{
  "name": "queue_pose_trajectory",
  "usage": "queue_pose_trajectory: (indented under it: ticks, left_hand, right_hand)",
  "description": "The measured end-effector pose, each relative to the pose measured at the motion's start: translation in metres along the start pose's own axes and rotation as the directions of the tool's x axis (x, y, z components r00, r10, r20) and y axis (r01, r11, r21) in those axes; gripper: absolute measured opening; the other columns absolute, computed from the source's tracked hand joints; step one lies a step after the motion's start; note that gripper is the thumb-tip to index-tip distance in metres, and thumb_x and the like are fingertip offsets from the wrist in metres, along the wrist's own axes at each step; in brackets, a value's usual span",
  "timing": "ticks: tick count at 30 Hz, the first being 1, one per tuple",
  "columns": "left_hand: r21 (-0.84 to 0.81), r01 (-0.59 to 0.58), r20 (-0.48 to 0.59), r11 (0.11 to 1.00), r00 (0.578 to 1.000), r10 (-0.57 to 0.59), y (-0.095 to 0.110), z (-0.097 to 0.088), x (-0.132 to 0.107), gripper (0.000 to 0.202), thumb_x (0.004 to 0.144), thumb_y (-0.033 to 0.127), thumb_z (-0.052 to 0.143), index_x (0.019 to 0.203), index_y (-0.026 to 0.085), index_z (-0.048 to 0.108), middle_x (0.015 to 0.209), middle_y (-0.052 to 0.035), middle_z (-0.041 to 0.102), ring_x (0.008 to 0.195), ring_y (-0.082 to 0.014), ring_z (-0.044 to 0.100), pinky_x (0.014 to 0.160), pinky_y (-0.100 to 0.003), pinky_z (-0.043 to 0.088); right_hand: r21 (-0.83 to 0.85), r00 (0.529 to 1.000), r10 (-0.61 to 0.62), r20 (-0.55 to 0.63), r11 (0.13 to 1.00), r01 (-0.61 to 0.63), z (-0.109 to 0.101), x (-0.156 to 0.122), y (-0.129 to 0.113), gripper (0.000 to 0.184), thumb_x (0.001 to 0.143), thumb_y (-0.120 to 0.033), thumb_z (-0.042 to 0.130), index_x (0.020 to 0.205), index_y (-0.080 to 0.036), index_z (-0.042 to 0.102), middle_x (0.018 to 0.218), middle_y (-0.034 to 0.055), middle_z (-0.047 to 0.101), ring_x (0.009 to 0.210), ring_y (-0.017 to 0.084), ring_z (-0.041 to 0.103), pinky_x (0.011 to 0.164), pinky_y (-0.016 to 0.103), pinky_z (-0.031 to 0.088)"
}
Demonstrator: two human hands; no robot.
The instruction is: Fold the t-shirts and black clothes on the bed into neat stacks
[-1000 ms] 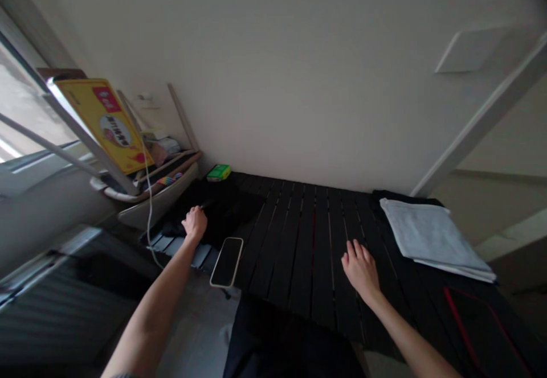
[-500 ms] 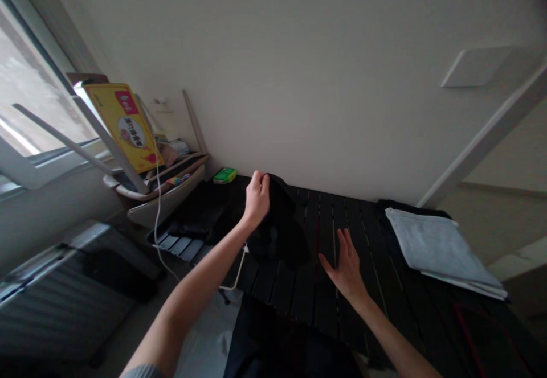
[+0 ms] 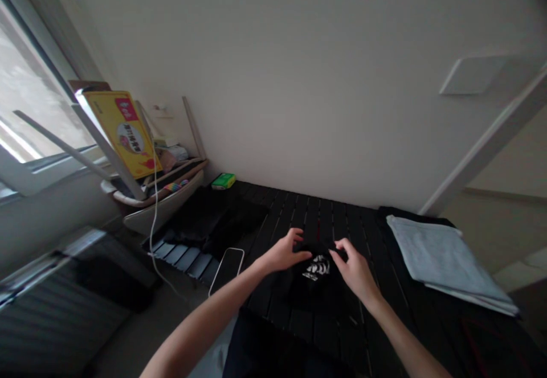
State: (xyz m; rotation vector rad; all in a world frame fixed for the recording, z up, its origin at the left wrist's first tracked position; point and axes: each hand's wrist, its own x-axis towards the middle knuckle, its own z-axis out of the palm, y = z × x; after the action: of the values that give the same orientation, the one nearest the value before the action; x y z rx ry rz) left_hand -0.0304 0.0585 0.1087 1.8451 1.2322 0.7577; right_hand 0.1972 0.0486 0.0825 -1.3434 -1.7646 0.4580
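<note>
**Soft black garment, white print showing, between two hands on dark slats**

Left hand (image 3: pixel 284 254) and right hand (image 3: pixel 354 267) close together without touching, both reaching over the upper edge of a black garment (image 3: pixel 316 295), fingertips at the cloth; firmness of any pinch impossible to tell from this view. Garment lying bunched and roughly flat in the middle of a black slatted table (image 3: pixel 273 218), just below the hands, with a white print (image 3: pixel 317 268) on top. Probably a light, limp knit or cotton: no stiffness, nothing fragile, little slip against the slats, though likely to sag and fold on itself once lifted. Best hold probably along the upper edge or at two corners, fingers well apart. Edges hard to trace, black on black.

Around it, a smartphone in a pale case (image 3: pixel 226 271) near the table's left edge, dark face up; a heap of dark cloth (image 3: pixel 213 221) further left; a folded pale grey towel (image 3: pixel 444 258) on a dark layer at right; a green packet (image 3: pixel 223 181) by the wall at the far corner. Beyond the table, a tilted white caddy (image 3: pixel 162 198) with a yellow box (image 3: pixel 123 133) leaning above it, a white cable (image 3: pixel 152 213) hanging down, a bright window (image 3: pixel 34 76) at far left, and a plain white wall (image 3: pixel 299 82).
</note>
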Motion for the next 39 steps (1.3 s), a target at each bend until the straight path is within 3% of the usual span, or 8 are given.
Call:
queue_pose_trajectory:
  ticks: [2, 6, 15, 20, 26, 29, 35, 39]
  left_hand:
    - [0.074, -0.016, 0.063, 0.997, 0.998, 0.011, -0.004, 0.02, -0.004, 0.072, 0.074, 0.037, 0.07, 0.135, 0.017, 0.036, 0.134, -0.0168, 0.049, 0.122, -0.0292, 0.049, 0.101, -0.045, 0.041]
    - [0.254, 0.02, -0.088, 0.967, 0.996, 0.003, -0.013, 0.037, -0.002, 0.065, 0.072, 0.014, 0.064, 0.132, 0.022, 0.041, 0.142, -0.0132, 0.039, 0.125, -0.0291, 0.045, 0.101, -0.045, 0.04]
    - [0.183, -0.045, -0.298, 0.982, 0.949, 0.099, -0.007, -0.015, -0.004, 0.032, 0.075, 0.008, 0.042, 0.099, 0.022, 0.06, 0.101, -0.0031, 0.063, 0.096, -0.0183, 0.059, 0.088, -0.03, 0.044]
    - [-0.096, -0.076, -0.403, 0.992, 0.915, 0.031, 0.009, -0.031, -0.007, 0.024, 0.077, 0.012, 0.037, 0.09, 0.02, 0.056, 0.084, -0.0001, 0.06, 0.083, -0.016, 0.056, 0.076, -0.026, 0.043]
    - [0.024, -0.025, -0.201, 0.999, 0.979, 0.029, 0.037, -0.039, -0.021, 0.02, 0.083, 0.04, 0.054, 0.086, 0.02, 0.056, 0.08, 0.0014, 0.057, 0.078, -0.0167, 0.054, 0.071, -0.026, 0.042]
    - [0.19, -0.113, -0.112, 0.975, 0.984, 0.136, 0.04, -0.045, -0.025, 0.031, 0.069, 0.024, 0.068, 0.098, 0.021, 0.056, 0.096, -0.0014, 0.06, 0.089, -0.0187, 0.056, 0.081, -0.028, 0.044]
    - [0.295, -0.046, -0.239, 0.954, 0.963, 0.12, 0.02, -0.074, -0.028, 0.027, 0.06, 0.003, 0.044, 0.077, 0.018, 0.06, 0.086, -0.0029, 0.057, 0.083, -0.0169, 0.057, 0.078, -0.027, 0.044]
    - [0.114, -0.003, 0.014, 0.993, 1.0, 0.001, 0.03, -0.092, -0.043, 0.012, 0.066, 0.013, 0.04, 0.061, 0.018, 0.051, 0.061, 0.0025, 0.048, 0.06, -0.0124, 0.048, 0.059, -0.022, 0.039]
  right_hand:
    - [0.071, 0.991, -0.04, 0.128, 0.997, 0.031, 0.003, -0.006, -0.015, 0.016, 0.085, -0.039, 0.047, 0.081, -0.024, 0.047, 0.088, 0.0046, 0.066, 0.087, 0.02, 0.064, 0.081, 0.031, 0.05]
    - [0.138, 0.944, -0.156, 0.29, 0.983, 0.12, -0.009, -0.015, -0.034, 0.007, 0.085, -0.03, 0.047, 0.088, -0.024, 0.048, 0.104, 0.0053, 0.065, 0.101, 0.018, 0.062, 0.089, 0.03, 0.047]
    - [-0.344, 0.956, -0.105, 0.274, 0.918, 0.199, -0.047, 0.002, 0.004, 0.02, 0.062, -0.008, 0.041, 0.073, -0.023, 0.048, 0.087, 0.0035, 0.06, 0.088, 0.023, 0.056, 0.077, 0.037, 0.039]
    - [-0.272, 0.958, -0.055, 0.281, 0.953, 0.135, -0.047, 0.002, -0.014, 0.017, 0.07, -0.024, 0.054, 0.085, -0.025, 0.047, 0.087, 0.0018, 0.058, 0.087, 0.023, 0.055, 0.081, 0.039, 0.039]
    - [-0.149, 0.986, -0.098, 0.138, 0.982, 0.118, -0.058, 0.01, -0.038, 0.007, 0.071, -0.021, 0.047, 0.075, -0.025, 0.043, 0.077, 0.0002, 0.057, 0.079, 0.019, 0.056, 0.08, 0.036, 0.043]
    - [-0.018, 0.99, -0.077, 0.121, 0.997, 0.079, -0.072, 0.015, -0.04, 0.015, 0.073, -0.023, 0.049, 0.088, -0.025, 0.048, 0.085, 0.0008, 0.061, 0.084, 0.018, 0.06, 0.078, 0.031, 0.046]
    - [0.029, 0.944, -0.12, 0.307, 0.993, 0.116, -0.114, 0.023, -0.049, 0.025, 0.086, -0.045, 0.053, 0.083, -0.024, 0.065, 0.081, 0.002, 0.064, 0.079, 0.018, 0.061, 0.074, 0.029, 0.048]
    - [0.051, 0.862, -0.052, 0.504, 0.998, 0.03, -0.143, 0.022, -0.056, 0.037, 0.089, -0.051, 0.048, 0.07, -0.023, 0.061, 0.067, -0.0002, 0.059, 0.064, 0.015, 0.056, 0.059, 0.025, 0.046]
